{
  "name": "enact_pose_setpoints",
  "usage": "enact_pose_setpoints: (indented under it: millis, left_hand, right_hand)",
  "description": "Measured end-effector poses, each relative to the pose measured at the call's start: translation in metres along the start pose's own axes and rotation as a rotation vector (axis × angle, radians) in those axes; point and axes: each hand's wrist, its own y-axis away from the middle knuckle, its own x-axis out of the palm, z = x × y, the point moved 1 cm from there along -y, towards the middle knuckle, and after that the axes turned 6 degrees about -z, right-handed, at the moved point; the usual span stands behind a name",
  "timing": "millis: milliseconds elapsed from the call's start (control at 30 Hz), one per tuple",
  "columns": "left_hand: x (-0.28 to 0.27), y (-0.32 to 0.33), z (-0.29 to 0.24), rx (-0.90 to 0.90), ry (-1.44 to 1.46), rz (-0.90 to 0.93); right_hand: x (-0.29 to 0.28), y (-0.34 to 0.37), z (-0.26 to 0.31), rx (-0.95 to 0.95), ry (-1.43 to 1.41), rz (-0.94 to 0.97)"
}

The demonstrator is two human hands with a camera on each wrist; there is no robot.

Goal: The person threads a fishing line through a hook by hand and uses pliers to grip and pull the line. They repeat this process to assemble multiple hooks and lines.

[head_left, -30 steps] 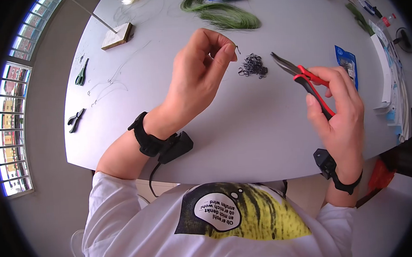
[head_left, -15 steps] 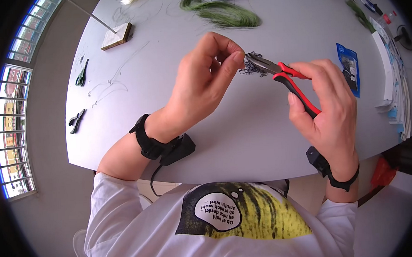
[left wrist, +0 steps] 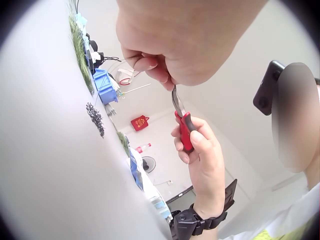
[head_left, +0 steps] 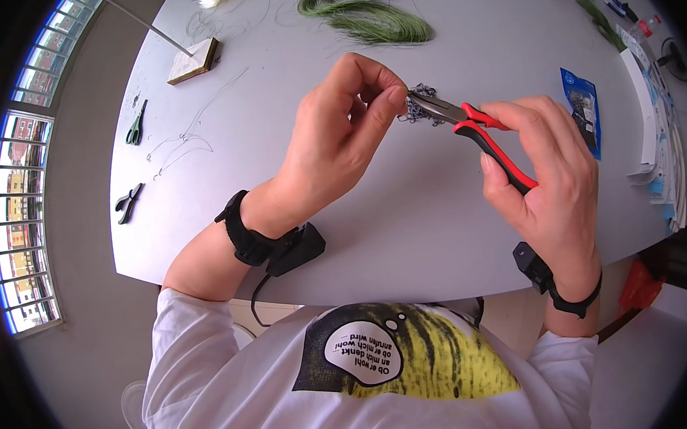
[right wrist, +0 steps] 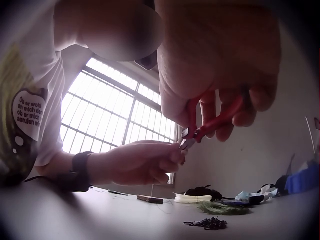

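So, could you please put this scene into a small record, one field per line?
left hand: fingers pinch a small item, its shape hidden
right hand: holds red-and-black pliers
pliers' tips: at the left hand's fingers
on table: pile of small black pieces, green strands
near table's left edge: green-handled tool, black tool
right side: blue packet

Looks like a craft workrm: lg. grey tbl (head_left: 407, 234) w/ red pliers (head_left: 475, 135), scissors (head_left: 135, 130), grn. fibre bundle (head_left: 380, 22).

the right hand (head_left: 551, 176) grips pliers (head_left: 471, 132), tips at a tiny piece (head_left: 409, 94) the left hand (head_left: 335, 133) pinches above the counter (head_left: 407, 234).
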Motion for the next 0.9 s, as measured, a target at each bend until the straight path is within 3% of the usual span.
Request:
enact_pose_setpoints:
  millis: [100, 167, 267, 700, 900]
  left_hand:
    - [-0.001, 0.001, -0.001, 0.033, 0.022, -0.014]
    - [-0.004, 0.001, -0.006, -0.098, -0.007, 0.082]
    - [-0.004, 0.001, -0.009, -0.117, -0.044, 0.087]
    - [-0.004, 0.001, -0.007, -0.101, -0.048, 0.094]
    - [-0.003, 0.0, -0.011, -0.039, -0.203, 0.074]
  right_hand:
    - [0.0, 0.0, 0.0, -0.005, 0.005, -0.008]
    - [0.0, -0.001, 0.0, -0.008, 0.008, -0.012]
    - [-0.001, -0.001, 0.0, -0.001, 0.011, -0.007]
    - [-0.002, -0.001, -0.001, -0.016, 0.025, -0.004]
    - [-0.004, -0.001, 0.001, -0.021, 0.059, 0.012]
